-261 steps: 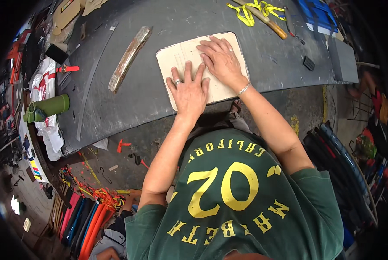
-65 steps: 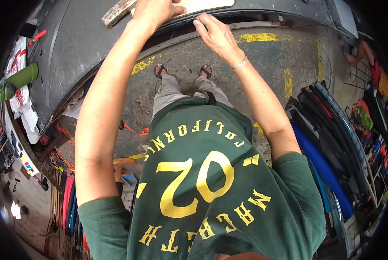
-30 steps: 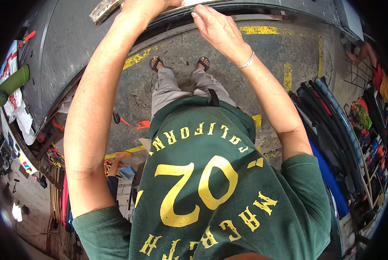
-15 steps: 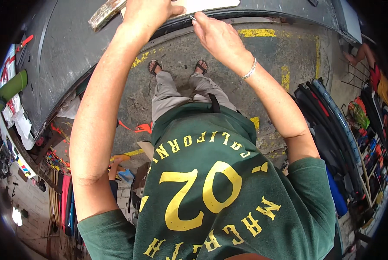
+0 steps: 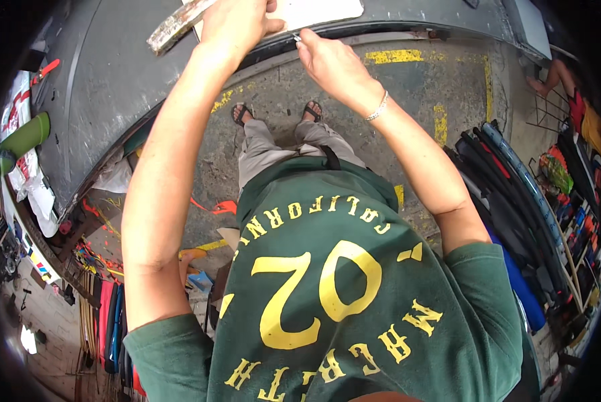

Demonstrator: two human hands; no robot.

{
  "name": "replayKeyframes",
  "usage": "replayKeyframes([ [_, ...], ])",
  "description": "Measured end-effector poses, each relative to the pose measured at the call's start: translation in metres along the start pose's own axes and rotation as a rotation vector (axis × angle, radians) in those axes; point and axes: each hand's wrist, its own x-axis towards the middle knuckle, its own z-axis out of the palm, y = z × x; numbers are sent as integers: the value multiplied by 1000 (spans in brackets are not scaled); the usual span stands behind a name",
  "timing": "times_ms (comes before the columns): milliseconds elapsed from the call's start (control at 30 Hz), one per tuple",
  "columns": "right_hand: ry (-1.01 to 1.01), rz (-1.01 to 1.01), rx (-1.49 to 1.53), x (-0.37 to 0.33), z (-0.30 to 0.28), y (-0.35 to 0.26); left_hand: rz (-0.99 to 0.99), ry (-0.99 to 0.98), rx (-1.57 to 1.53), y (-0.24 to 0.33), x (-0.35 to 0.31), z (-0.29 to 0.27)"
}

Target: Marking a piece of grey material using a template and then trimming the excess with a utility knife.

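Observation:
At the top of the view a flat white board (image 5: 317, 9) lies on a dark grey tabletop (image 5: 123, 63), near its front edge. My left hand (image 5: 236, 28) rests by the board's left part, thumb stretched out and apart from the fingers; the fingertips are partly cut off by the frame. A worn, paint-stained wooden bar (image 5: 173, 33) lies at an angle just left of that hand. Over the table's front edge, my right hand (image 5: 334, 67) pinches a small thin metal piece (image 5: 297, 38), mostly hidden by the fingers. Its tip points toward the board.
A red-handled tool (image 5: 47, 68) and a green roll (image 5: 25, 137) sit at the left. Dark sheets (image 5: 505, 201) stand stacked on the right, near another person's arm (image 5: 555, 77). Red scraps (image 5: 223, 206) lie on the floor, which has yellow painted lines.
My right hand has drawn slightly toward me with the metal piece, whose tip now sits off the board's edge. My left hand stays by the board. The whole view has shifted a little.

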Motion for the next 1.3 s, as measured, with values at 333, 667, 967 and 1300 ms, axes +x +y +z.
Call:
replayKeyframes([
  [333, 202, 311, 432, -66, -21, -26, 368, -89, 61, 13, -7, -9],
  [667, 597, 699, 523, -111, 3, 2, 986, -336, -20, 111, 23, 19],
  [967, 794, 838, 318, -127, 23, 1, 1089, -425, 34, 139, 6, 43],
  [1300, 817, 829, 275, -128, 18, -2, 1109, -480, 67, 154, 2, 32],
])
